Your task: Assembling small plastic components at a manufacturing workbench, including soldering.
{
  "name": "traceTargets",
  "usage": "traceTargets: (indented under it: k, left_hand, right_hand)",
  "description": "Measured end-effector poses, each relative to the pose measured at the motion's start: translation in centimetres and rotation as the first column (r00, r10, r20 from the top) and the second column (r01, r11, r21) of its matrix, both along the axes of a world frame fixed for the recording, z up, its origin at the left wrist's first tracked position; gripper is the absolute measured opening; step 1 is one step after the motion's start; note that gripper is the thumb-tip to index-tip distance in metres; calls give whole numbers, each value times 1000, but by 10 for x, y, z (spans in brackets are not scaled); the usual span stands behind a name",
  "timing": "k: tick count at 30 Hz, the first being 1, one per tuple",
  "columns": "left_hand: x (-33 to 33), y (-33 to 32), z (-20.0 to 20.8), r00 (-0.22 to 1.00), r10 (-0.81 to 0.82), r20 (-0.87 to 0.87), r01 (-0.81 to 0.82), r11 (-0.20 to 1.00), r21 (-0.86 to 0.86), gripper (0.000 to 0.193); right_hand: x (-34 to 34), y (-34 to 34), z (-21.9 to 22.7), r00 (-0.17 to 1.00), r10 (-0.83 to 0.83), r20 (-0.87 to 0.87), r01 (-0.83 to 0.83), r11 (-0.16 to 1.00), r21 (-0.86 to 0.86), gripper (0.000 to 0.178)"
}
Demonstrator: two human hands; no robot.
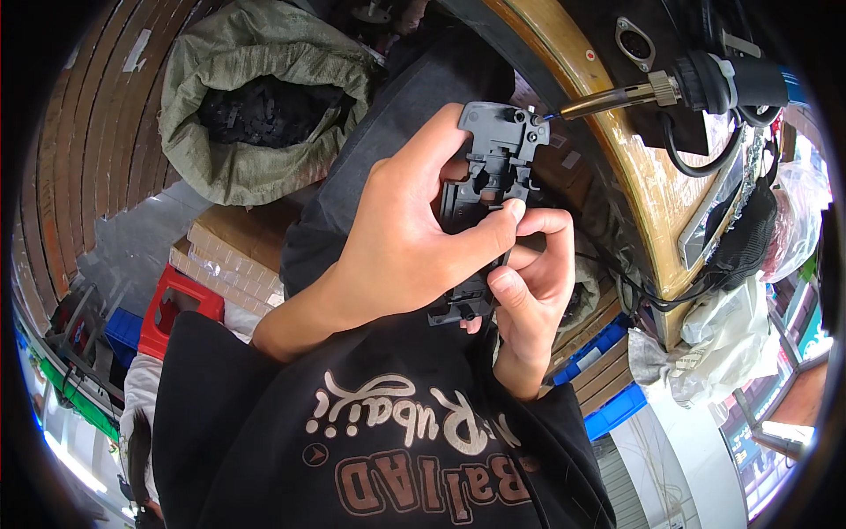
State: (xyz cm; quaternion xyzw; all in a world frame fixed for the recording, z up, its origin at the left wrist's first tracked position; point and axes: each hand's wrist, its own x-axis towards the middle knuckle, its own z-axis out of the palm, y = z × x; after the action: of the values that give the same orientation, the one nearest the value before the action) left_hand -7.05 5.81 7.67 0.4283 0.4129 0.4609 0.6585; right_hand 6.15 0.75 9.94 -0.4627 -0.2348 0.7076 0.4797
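Both my hands hold one black molded plastic part [504, 130], long and with clips, ribs and small posts along it. My left hand [405, 220] grips it from the left, with the thumb laid across its middle and the fingers mostly hidden behind. My right hand [536, 286] closes round its lower right side, thumb and curled forefinger against it. The part's upper right corner, with small round posts, is at the tip of a soldering iron [617, 99]; I cannot tell if they touch. The iron points left from the bench edge, over my lap.
A woven sack [264, 176] of black plastic pieces stands open at upper left. The wooden bench edge [608, 132] curves down the right, with cables [705, 167] and a plastic bag [727, 344]. Cardboard boxes [233, 256] and a red stool [181, 304] are at left.
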Motion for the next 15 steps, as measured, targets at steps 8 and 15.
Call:
traceTargets:
  k: [8,15]
  left_hand:
    - [0,0,1,1000,5,-1,-5,1000,-2,39]
    - [0,1,-3,1000,-4,5,4,1000,-17,39]
  right_hand:
    - [0,0,-1,1000,-3,1,3,1000,-6,38]
    - [-1,2,-1,1000,-5,10,5,1000,-24,38]
